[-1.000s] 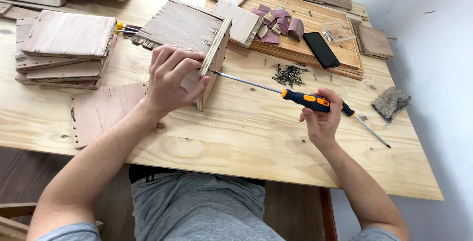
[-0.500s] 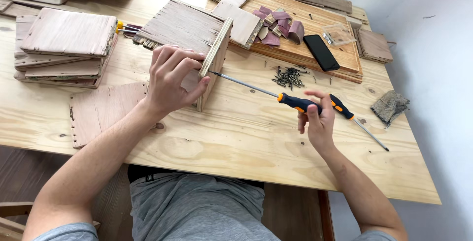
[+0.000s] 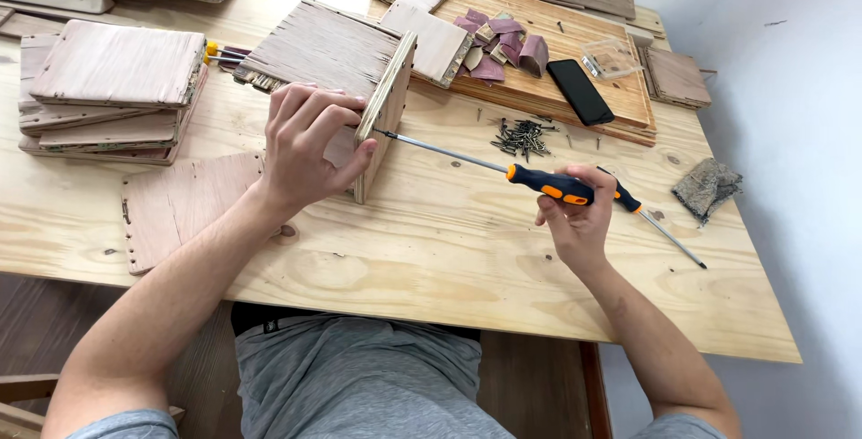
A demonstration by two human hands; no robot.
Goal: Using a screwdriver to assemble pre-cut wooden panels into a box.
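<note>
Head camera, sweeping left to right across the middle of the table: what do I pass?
Stack of boards → left hand → upright plywood panel → pile of screws → right hand on the screwdriver → grey rough block.

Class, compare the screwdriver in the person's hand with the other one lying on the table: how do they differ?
The held screwdriver, in the right hand, is raised, tip against the upright board; the second screwdriver lies flat on the table, beyond the hand. The held one's orange-and-black handle shows; the second's is mostly hidden. Both have slim metal shafts.
</note>
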